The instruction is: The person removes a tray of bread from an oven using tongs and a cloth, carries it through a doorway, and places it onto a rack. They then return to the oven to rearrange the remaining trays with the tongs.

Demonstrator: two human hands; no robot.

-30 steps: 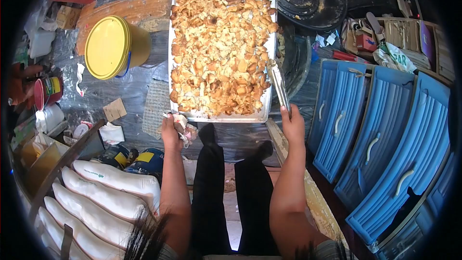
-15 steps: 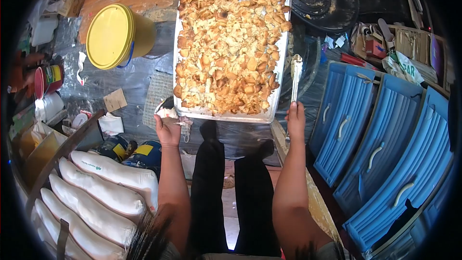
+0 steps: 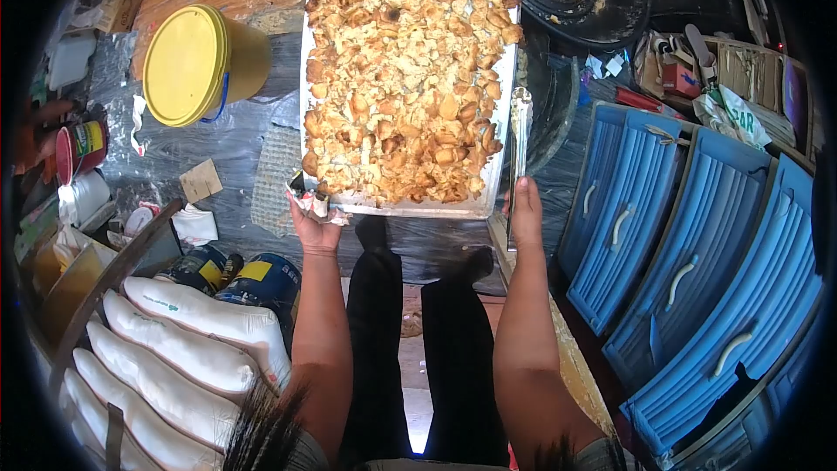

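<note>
Makeshift food-prep spot: baking tray (image 3: 493, 176), yellow bucket (image 3: 187, 63), stacked sacks (image 3: 187, 349).

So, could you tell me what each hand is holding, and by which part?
The left hand grips the tray's near-left corner through a crumpled cloth. The right hand holds metal tongs by their near end.

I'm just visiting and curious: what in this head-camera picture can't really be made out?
- Tray: its far end is cut off by the top edge.
- Left hand: the fingers are hidden behind a cloth at the tray's corner, so the grip can't be judged.
- Tongs in the right hand: seen edge-on, tips unclear.
- Can: label too small to read.
- Picture corners: black from the lens.
</note>
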